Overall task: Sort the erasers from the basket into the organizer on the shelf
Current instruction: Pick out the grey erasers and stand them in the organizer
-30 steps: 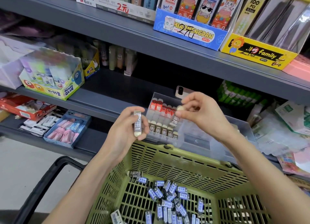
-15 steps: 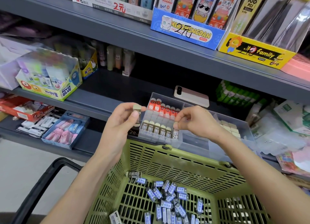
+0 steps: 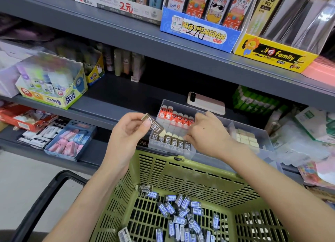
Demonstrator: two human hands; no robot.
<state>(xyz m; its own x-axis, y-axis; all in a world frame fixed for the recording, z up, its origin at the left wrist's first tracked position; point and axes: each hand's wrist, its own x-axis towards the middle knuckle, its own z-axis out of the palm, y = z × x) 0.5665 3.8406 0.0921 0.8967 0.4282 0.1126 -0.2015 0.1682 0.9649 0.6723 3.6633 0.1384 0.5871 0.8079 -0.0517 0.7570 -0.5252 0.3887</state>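
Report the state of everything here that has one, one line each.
Organizer: open-topped, partly filled.
Basket: holds many loose erasers.
Left hand: pinches a black-sleeved eraser, tilted.
Right hand: fingertips at the front eraser row; grip unclear.
Phone: lying flat on the shelf.

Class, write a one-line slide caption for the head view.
Left hand holds a dark eraser while right hand reaches into the organizer beyond the basket.
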